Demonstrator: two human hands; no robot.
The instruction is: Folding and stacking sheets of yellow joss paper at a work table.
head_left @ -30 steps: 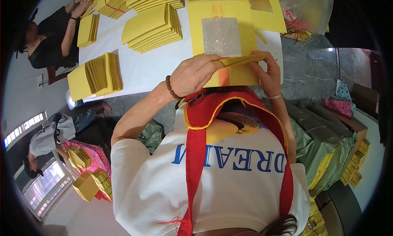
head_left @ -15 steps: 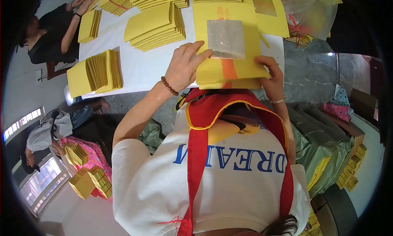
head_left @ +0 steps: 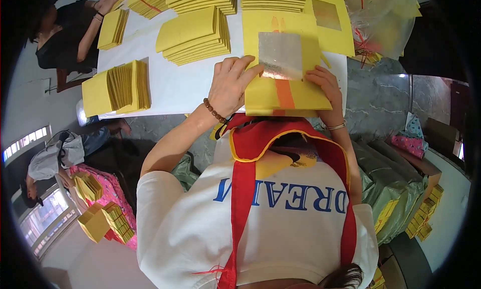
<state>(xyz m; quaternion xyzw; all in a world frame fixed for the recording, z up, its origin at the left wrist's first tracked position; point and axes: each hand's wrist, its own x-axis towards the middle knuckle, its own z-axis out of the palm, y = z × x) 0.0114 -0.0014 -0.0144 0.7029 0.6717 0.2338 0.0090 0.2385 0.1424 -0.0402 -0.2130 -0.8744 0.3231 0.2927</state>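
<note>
Both hands (head_left: 280, 86) flat on yellow sheet (head_left: 288, 91)

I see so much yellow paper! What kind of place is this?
Probably a small workshop for sorting or packing paper. Yellow stacks cover a white table, another person works at its far end, and more bundles sit on the floor.

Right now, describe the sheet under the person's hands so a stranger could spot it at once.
Start at the white table stacked with yellow paper. At its near edge, the left hand and right hand press on a yellow sheet. Unlike the plain stacks nearby, it carries a silver foil square and an orange stripe.
</note>
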